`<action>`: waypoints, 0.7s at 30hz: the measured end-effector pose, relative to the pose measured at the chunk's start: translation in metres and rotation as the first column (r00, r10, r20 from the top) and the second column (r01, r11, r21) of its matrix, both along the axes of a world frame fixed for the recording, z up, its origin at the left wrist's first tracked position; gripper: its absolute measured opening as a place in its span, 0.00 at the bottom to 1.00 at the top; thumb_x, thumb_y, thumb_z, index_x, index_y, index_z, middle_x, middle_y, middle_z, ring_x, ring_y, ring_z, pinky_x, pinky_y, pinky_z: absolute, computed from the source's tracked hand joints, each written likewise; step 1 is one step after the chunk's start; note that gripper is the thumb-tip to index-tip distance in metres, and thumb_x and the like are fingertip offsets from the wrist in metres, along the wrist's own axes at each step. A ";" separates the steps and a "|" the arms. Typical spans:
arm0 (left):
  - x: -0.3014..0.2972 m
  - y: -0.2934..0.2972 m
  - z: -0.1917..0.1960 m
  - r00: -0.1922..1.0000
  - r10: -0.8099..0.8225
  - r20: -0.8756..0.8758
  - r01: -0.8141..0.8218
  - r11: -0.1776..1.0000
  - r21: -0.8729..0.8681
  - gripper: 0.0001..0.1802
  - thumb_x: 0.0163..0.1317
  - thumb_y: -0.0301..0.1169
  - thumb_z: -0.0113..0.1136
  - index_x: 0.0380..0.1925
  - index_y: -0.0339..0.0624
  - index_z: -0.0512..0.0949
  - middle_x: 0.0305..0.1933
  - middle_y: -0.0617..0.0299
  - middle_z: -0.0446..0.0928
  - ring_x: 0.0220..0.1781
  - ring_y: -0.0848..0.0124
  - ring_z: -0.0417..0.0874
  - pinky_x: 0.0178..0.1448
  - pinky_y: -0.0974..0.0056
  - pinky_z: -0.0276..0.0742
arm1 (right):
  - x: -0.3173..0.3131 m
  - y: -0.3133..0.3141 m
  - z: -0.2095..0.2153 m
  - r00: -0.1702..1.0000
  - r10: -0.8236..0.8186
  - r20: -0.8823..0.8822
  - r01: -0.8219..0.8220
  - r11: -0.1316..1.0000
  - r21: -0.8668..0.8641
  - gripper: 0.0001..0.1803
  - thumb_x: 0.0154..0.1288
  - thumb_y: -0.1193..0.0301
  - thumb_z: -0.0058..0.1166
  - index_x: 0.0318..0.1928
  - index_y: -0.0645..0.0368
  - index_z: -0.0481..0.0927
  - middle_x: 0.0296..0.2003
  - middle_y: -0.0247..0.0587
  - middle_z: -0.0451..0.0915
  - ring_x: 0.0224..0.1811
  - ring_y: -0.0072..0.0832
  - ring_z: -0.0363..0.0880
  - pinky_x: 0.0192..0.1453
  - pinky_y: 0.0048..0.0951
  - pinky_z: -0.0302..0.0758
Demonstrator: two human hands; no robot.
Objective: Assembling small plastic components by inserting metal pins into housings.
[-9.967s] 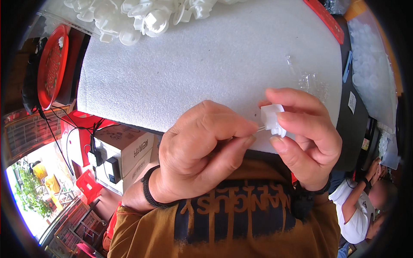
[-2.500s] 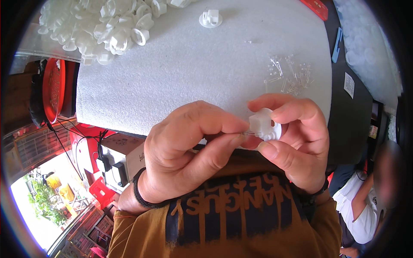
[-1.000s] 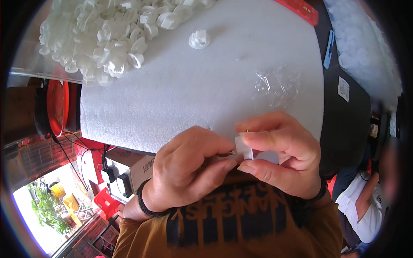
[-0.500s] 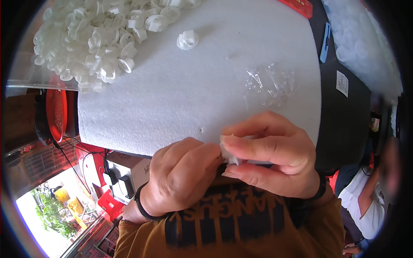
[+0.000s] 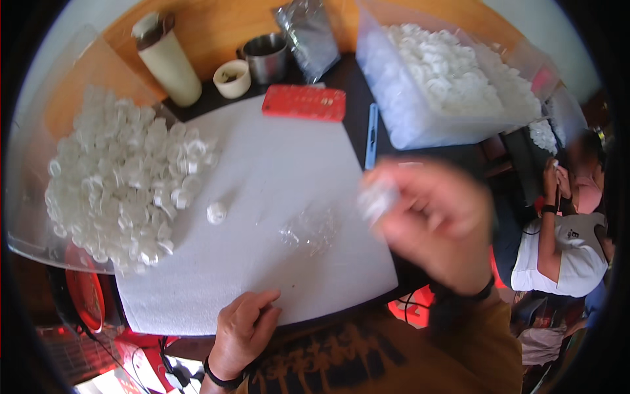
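Observation:
My right hand (image 5: 440, 220), smeared by motion, is raised to the right of the white mat (image 5: 197, 299). It pinches a small whitish plastic part (image 5: 378, 199) between thumb and fingers. At the mat's front edge rests my left hand (image 5: 244, 328), its fingers loosely bent and apart, with nothing seen in them. Between the hands, several small clear plastic pieces (image 5: 308, 231) lie scattered on the mat. One single white plastic part (image 5: 216, 212) sits alone farther left, beside a large heap of similar translucent parts (image 5: 125, 187).
A clear bin (image 5: 394, 134) full of white parts stands far right. Nearby are a blue cutter knife (image 5: 372, 134) and a red flat case (image 5: 304, 103). Along the back stand a thermos (image 5: 172, 69), a white cup (image 5: 232, 79) and a metal mug (image 5: 266, 59). A person (image 5: 558, 249) sits at right.
My hands were together over a small white part near my chest. Now they are apart: the right has carried a part up toward the right bin, and the left has dropped back. The view has lifted.

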State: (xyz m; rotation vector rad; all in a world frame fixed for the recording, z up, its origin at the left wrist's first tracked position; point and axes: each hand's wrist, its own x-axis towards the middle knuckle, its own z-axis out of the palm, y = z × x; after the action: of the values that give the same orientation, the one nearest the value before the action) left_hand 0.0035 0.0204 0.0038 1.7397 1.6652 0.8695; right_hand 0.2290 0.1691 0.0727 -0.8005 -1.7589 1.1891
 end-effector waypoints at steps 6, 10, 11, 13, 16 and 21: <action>0.003 0.004 0.006 0.999 -0.045 -0.001 0.045 0.999 -0.014 0.09 0.50 0.20 0.60 0.34 0.35 0.78 0.26 0.52 0.76 0.26 0.59 0.79 0.30 0.64 0.74 | 0.043 0.047 0.053 0.701 -0.668 0.251 0.362 0.636 0.681 0.38 0.58 0.67 0.52 0.66 0.67 0.53 0.64 0.50 0.59 0.68 0.35 0.55 0.68 0.34 0.52; -0.002 0.005 -0.015 0.998 -0.024 0.061 0.026 0.999 -0.036 0.10 0.50 0.20 0.60 0.35 0.37 0.78 0.26 0.53 0.76 0.27 0.60 0.79 0.31 0.64 0.73 | -0.006 -0.004 0.053 0.858 0.398 0.324 -0.446 0.891 0.085 0.41 0.53 0.59 0.61 0.62 0.68 0.58 0.62 0.54 0.60 0.64 0.44 0.60 0.66 0.35 0.56; -0.001 0.002 -0.026 0.997 -0.077 -0.024 0.081 0.946 0.315 0.10 0.50 0.21 0.60 0.35 0.37 0.78 0.26 0.54 0.76 0.27 0.60 0.79 0.31 0.65 0.73 | -0.039 -0.009 0.044 0.585 0.772 0.247 -0.811 0.558 0.175 0.30 0.59 0.62 0.57 0.56 0.68 0.64 0.52 0.53 0.69 0.52 0.48 0.69 0.58 0.38 0.64; -0.003 0.000 -0.022 0.996 -0.085 0.008 0.079 0.951 0.300 0.09 0.51 0.21 0.61 0.34 0.38 0.79 0.26 0.55 0.76 0.28 0.61 0.78 0.32 0.65 0.72 | -0.055 -0.039 0.023 0.561 0.827 0.015 -0.805 0.542 0.240 0.17 0.61 0.68 0.53 0.47 0.66 0.70 0.40 0.48 0.73 0.42 0.46 0.73 0.50 0.38 0.69; -0.002 -0.001 -0.003 0.995 0.002 0.101 0.007 0.996 -0.089 0.08 0.52 0.21 0.59 0.33 0.37 0.79 0.26 0.55 0.75 0.28 0.62 0.78 0.33 0.66 0.72 | -0.065 -0.046 0.015 0.590 0.807 0.014 -0.790 0.574 0.214 0.16 0.61 0.68 0.53 0.46 0.66 0.70 0.39 0.47 0.73 0.41 0.46 0.73 0.49 0.38 0.69; -0.004 -0.002 -0.004 0.992 0.044 0.117 -0.043 0.999 -0.008 0.07 0.51 0.19 0.59 0.32 0.36 0.78 0.25 0.55 0.75 0.25 0.62 0.76 0.30 0.65 0.70 | -0.113 -0.102 -0.013 0.556 0.831 -0.028 -0.817 0.553 0.164 0.15 0.60 0.69 0.53 0.43 0.66 0.71 0.37 0.47 0.73 0.39 0.46 0.73 0.47 0.39 0.69</action>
State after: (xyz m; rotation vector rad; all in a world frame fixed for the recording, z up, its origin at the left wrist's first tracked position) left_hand -0.0001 0.0186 -0.0007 1.6221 1.6323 0.9671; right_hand 0.1161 0.0667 0.0596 0.2780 -2.1663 1.6320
